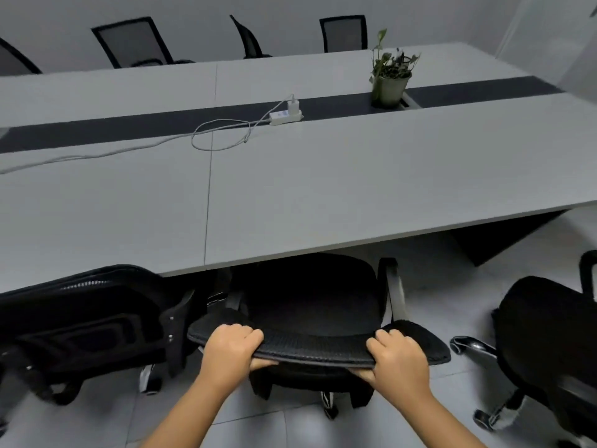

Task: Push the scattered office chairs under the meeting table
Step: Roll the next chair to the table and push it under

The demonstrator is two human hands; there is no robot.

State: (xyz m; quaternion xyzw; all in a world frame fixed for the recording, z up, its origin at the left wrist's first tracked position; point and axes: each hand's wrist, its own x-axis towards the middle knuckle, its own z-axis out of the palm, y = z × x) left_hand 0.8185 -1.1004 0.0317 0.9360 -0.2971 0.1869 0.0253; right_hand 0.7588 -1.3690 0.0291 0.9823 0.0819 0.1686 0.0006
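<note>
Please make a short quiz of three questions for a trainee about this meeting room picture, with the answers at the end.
1. True or false: both hands grip the top edge of the middle chair's backrest.
2. Which thing stands on the dark strip of the meeting table? A) a laptop B) a potted plant C) a cup
3. Fill in: the chair on the right stands ____ from the table edge, not pushed under.

Key
1. True: the left hand and the right hand curl their fingers over it.
2. B; a power strip lies there too.
3. away
</note>
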